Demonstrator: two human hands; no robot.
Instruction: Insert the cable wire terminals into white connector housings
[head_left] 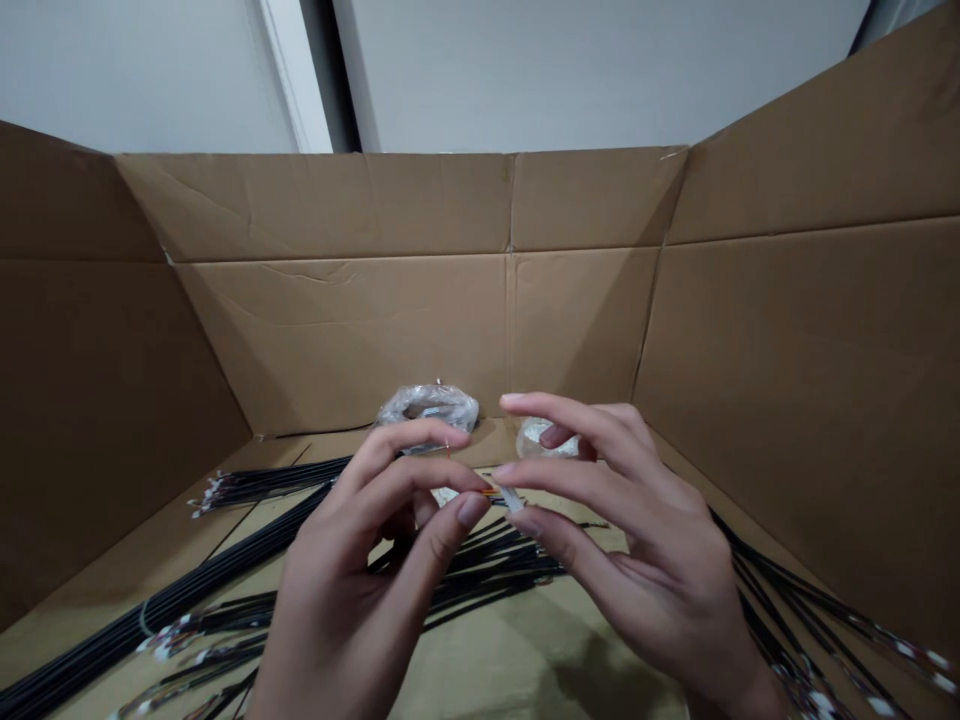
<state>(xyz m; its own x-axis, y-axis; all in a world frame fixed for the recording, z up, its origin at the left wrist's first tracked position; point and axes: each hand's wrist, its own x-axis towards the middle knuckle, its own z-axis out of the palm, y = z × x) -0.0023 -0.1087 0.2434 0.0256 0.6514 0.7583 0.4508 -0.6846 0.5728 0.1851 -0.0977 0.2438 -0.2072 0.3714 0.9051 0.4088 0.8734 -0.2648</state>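
Between thumb and index finger, my left hand [390, 540] pinches thin coloured wires [489, 491], orange and yellow among them. Facing it, my right hand [622, 530] grips a small white plastic connector [511, 497] between thumb and index fingertip. The wires run up to the connector; whether they sit inside it I cannot tell. Another thin orange wire [448, 452] sticks up by the left index and middle fingers. Behind and below the hands lie black cables [495, 565], partly covered by my left hand.
Tall cardboard walls [337, 320] enclose the work surface on the far side, left and right. Bundled black cables [217, 560] with white ends lie at left, more cables [810, 610] at right. A clear plastic bag [427, 410] and a smaller one [536, 438] stand at the back.
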